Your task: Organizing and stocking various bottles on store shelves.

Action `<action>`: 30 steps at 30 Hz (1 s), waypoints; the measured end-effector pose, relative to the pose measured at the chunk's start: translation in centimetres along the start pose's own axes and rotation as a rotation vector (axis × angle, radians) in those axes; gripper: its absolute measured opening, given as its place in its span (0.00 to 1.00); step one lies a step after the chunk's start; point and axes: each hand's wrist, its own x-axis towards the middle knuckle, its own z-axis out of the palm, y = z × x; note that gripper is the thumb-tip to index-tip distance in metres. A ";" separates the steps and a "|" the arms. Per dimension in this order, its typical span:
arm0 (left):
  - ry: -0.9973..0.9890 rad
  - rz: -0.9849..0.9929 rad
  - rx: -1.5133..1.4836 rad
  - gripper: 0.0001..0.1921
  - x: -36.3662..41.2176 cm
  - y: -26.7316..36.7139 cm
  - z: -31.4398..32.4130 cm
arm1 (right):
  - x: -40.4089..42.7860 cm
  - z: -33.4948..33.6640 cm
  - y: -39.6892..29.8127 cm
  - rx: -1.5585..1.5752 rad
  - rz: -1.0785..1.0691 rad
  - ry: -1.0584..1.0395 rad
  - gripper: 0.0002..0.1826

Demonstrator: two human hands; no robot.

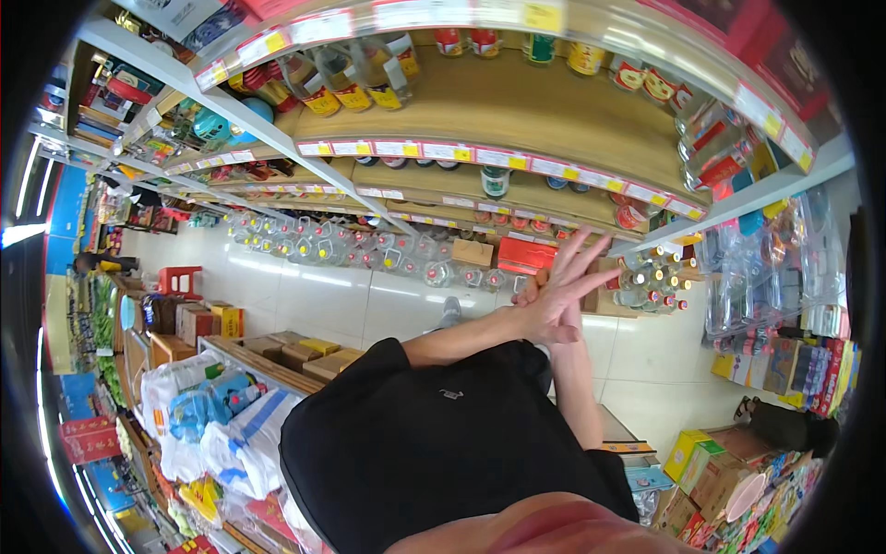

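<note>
My left hand (pixel 556 305) is held in front of my body with its fingers spread and nothing in it. It crosses over my right hand (pixel 531 289) and touches it. Most of my right hand is hidden; a few curled fingertips show past the left wrist, so its grip is unclear. Beyond the hands on the floor are a red box (pixel 522 255), a brown cardboard box (pixel 473 253) and a group of capped bottles (pixel 651 279). Above them rises a wooden store shelf (pixel 512 104) with price tags along its edges.
Large clear plastic jugs (pixel 318 248) line the shelf's foot. Several glass bottles (pixel 353 79) stand on the upper shelf. Behind me at left are plastic bags (pixel 242 433) and a red stool (pixel 181 282). At right are cartons (pixel 723 478) and a person in dark trousers (pixel 789 424).
</note>
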 end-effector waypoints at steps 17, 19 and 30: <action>0.450 -0.270 0.495 0.23 -19.9 2.6 -29.4 | 10.1 13.8 14.7 -0.877 0.100 -0.041 0.17; 0.499 -0.397 0.527 0.22 -21.6 3.5 -31.6 | 12.2 14.2 12.5 -1.020 -0.047 -0.020 0.17; 0.732 -0.669 0.567 0.21 -28.8 3.3 -31.8 | 28.3 20.4 1.9 -1.510 -0.739 0.237 0.47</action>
